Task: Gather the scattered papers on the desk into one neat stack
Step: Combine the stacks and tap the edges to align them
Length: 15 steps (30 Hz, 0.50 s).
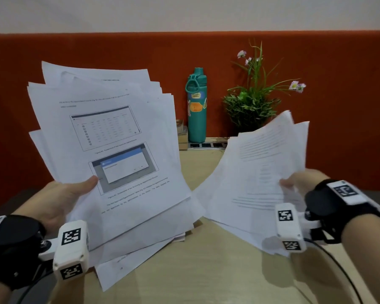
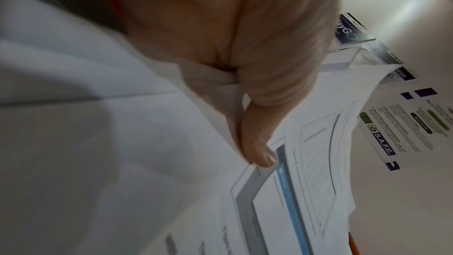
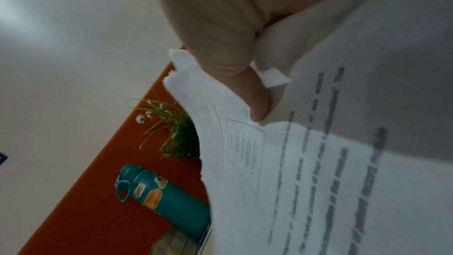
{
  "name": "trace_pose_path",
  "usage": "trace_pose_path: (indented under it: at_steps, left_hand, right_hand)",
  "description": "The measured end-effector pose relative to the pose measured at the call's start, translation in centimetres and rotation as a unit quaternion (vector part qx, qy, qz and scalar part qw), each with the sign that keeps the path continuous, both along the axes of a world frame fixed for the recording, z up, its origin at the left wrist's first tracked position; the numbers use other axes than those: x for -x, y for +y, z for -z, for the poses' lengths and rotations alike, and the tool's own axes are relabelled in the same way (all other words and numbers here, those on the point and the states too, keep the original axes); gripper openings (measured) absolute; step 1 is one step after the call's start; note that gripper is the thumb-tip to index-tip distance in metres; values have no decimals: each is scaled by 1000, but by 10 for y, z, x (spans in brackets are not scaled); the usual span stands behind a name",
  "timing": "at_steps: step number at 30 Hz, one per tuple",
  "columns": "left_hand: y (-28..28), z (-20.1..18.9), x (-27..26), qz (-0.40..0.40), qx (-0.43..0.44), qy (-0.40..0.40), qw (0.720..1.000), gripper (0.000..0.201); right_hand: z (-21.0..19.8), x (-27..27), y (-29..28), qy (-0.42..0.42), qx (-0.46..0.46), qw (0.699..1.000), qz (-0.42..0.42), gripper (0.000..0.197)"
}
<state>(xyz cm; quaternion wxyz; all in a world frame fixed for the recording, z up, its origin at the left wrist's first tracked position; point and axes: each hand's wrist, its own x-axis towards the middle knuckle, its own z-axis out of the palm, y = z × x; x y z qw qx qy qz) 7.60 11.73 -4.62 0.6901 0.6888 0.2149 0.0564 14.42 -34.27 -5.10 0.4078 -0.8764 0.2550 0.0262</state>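
Observation:
My left hand (image 1: 59, 198) holds a thick, fanned bundle of printed papers (image 1: 110, 145) tilted up off the desk, thumb (image 2: 257, 150) pressed on the top sheet with screenshots. My right hand (image 1: 303, 181) grips a smaller bundle of text pages (image 1: 257, 178), also lifted, its thumb (image 3: 255, 102) on top. The two bundles nearly meet at their lower corners above the wooden desk (image 1: 206, 270). The fingers behind both bundles are hidden. One sheet (image 1: 127, 266) lies on the desk below the left bundle.
A teal water bottle (image 1: 196, 106) and a potted plant with pink flowers (image 1: 252, 102) stand at the back of the desk against an orange partition (image 1: 338, 95). A power strip (image 1: 204, 145) and small boxes (image 1: 182, 134) sit beside the bottle.

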Motion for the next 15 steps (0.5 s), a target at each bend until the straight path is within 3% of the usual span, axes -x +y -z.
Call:
trace_pose_path:
  at_steps: [4,6,13,15]
  left_hand:
    - [-8,-1,-5,-3,-24,-9,1000,53]
    - [-13,1,-10,7,-22,-25,999,44]
    - [-47,-7,-20,20,-38,-18,999,62]
    - [-59,-6,-24,38,-46,-26,998,57]
  right_hand:
    - [-21,-4,-20,-42,47,998,18,42]
    - [-32,-4,-21,-75,23,997,15,45]
    - [-95,-7,-8,-256,-31,966,-30,42]
    - [-106,-10,6,-279,-28,959,-49,40]
